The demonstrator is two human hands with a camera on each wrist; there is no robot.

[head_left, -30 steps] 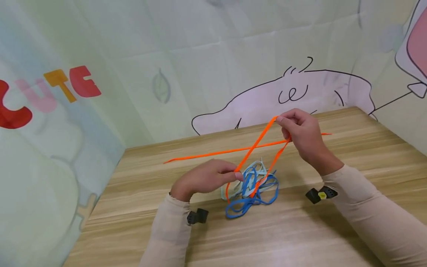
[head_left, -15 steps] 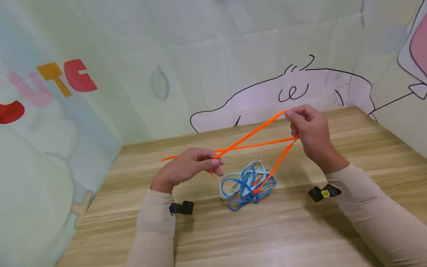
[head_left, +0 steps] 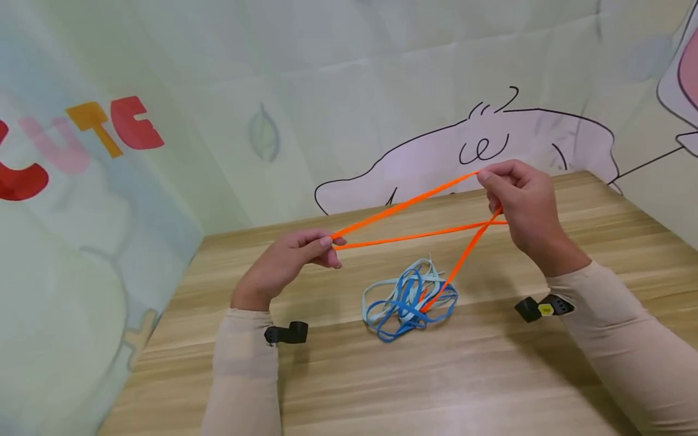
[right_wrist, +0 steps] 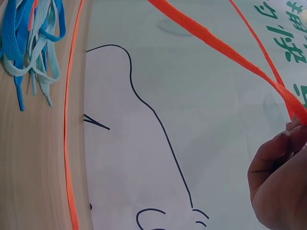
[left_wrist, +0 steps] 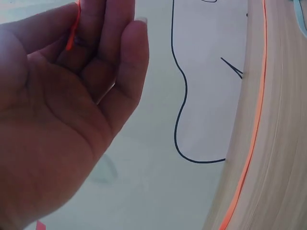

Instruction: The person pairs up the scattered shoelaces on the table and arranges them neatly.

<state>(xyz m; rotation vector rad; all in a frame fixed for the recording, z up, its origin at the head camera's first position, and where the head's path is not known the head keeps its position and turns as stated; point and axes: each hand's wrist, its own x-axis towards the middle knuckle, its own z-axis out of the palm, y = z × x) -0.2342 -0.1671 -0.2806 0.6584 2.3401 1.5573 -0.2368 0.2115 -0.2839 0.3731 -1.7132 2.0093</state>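
An orange shoelace [head_left: 406,204] stretches in the air between both hands. My left hand [head_left: 286,260] pinches it between thumb and fingers; in the left wrist view a short orange end [left_wrist: 73,36] hangs inside the fingers. Higher up at the right, my right hand [head_left: 526,206] pinches the same lace, which then runs down into a tangled pile. That pile holds blue laces [head_left: 388,336] and pale blue laces [head_left: 372,290]. Behind it a second orange shoelace [head_left: 417,235] lies across the table, its ends hidden behind the hands.
The wood-grain table [head_left: 436,381] ends at a printed cloth backdrop [head_left: 338,91] at the back and left. Both wrists wear small black cameras, the left wrist camera [head_left: 286,333] and the right wrist camera [head_left: 542,307].
My left hand has moved left and up, drawing the orange lace's end out of the pile and tight. The right hand has shifted slightly right and up. The pile has shifted a little.
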